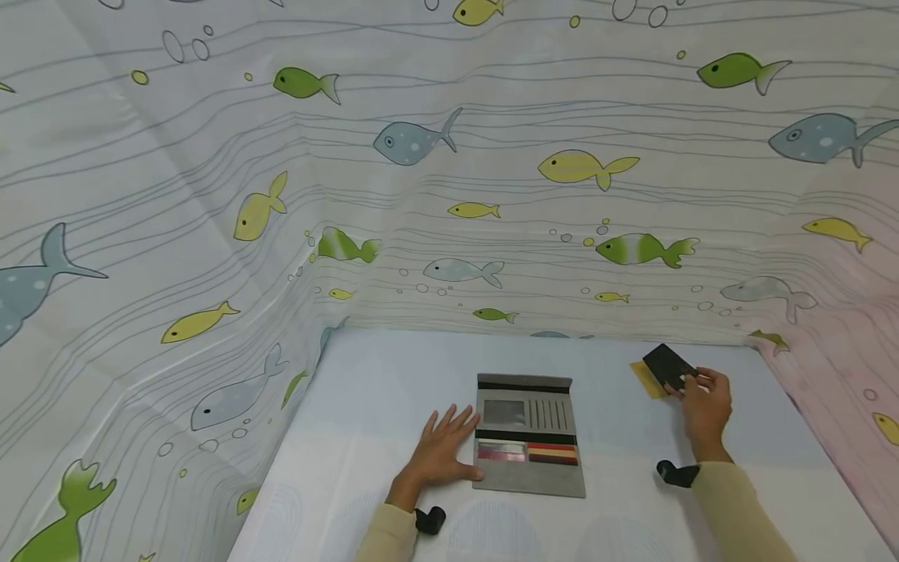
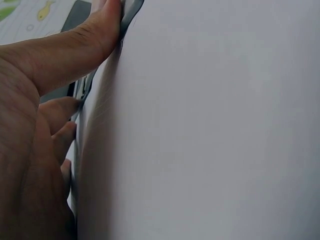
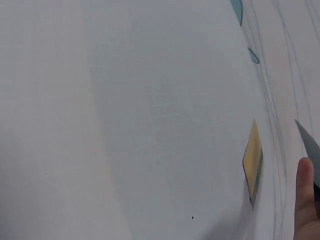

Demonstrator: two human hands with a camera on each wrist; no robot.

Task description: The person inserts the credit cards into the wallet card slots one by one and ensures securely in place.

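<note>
A grey wallet (image 1: 530,476) lies unfolded on the table, with several coloured cards (image 1: 552,453) tucked in its lower slots. My left hand (image 1: 441,453) has its fingers spread at the wallet's left side, thumb on the lower left edge. In the left wrist view the thumb (image 2: 75,52) rests at the wallet's rim. Off to the right, my right hand (image 1: 705,406) pinches a black card (image 1: 667,365) at its near corner. Beneath that card, a yellow card (image 1: 648,381) lies on the table, partly hidden from the head view.
The white and pale blue tabletop (image 1: 407,367) spreads around the wallet. Behind it and on both sides hangs a fish-printed sheet (image 1: 520,234), pinkish on the right. Black wrist straps with small devices (image 1: 676,474) sit on both wrists.
</note>
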